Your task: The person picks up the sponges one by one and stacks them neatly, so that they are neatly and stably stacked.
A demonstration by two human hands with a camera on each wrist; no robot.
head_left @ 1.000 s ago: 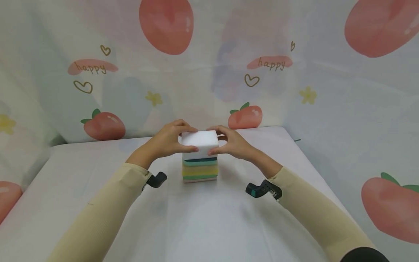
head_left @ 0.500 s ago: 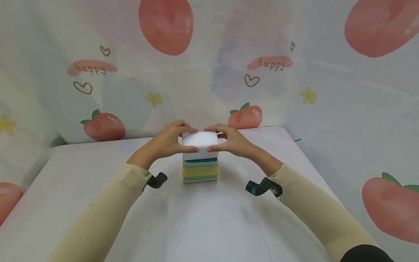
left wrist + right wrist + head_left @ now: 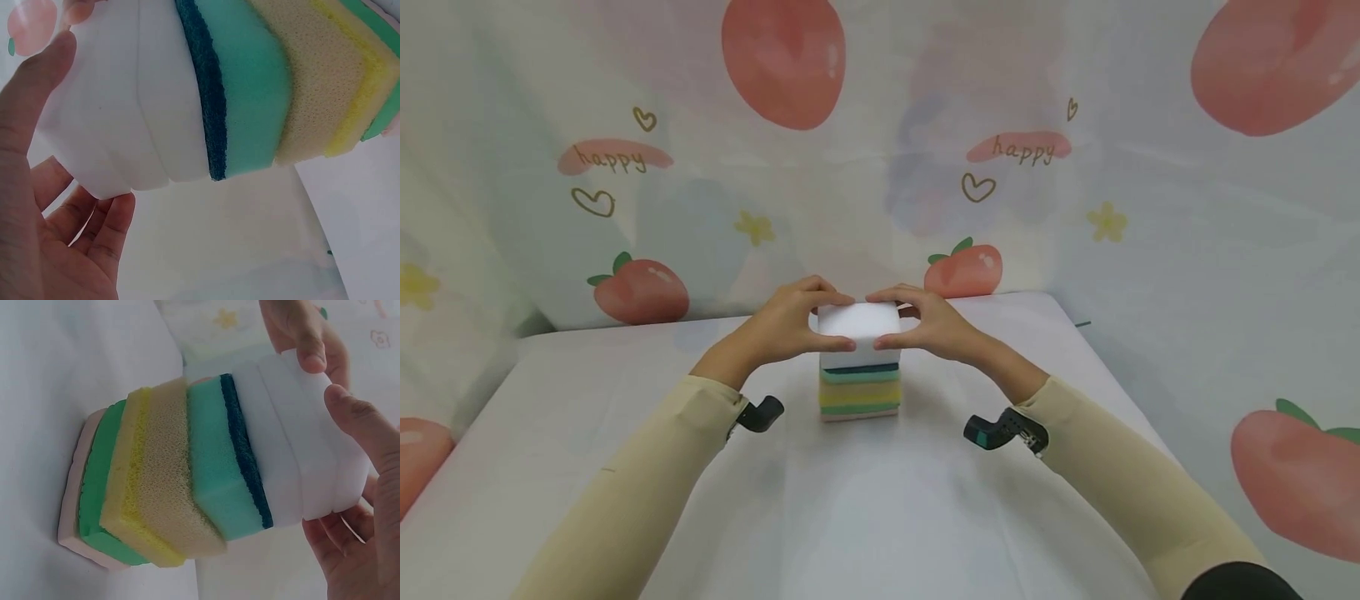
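A stack of sponges stands on the table in the head view, with white sponges (image 3: 303, 440) on top. My left hand (image 3: 784, 323) pinches the top white sponges from the left side, thumb at the front and fingers behind. From the right, my right hand (image 3: 934, 327) holds them the same way. Below lies a teal sponge (image 3: 209, 440) with a dark blue scouring layer (image 3: 211, 94) facing up. Under it come a beige sponge (image 3: 164, 450), a yellow-edged sponge (image 3: 128, 481), a green sponge (image 3: 97, 481) and a pale pink one (image 3: 74, 506) at the bottom.
A white cloth covers the table (image 3: 865, 508). Behind it hangs a printed curtain (image 3: 865, 167) with peaches, hearts and the word happy. A small black camera (image 3: 760, 413) sits on the left wrist, another black camera (image 3: 1000, 430) on the right.
My right hand's thumb and forefinger have slid slightly left, further onto the top white sponge. The left hand and the stack stay nearly still.
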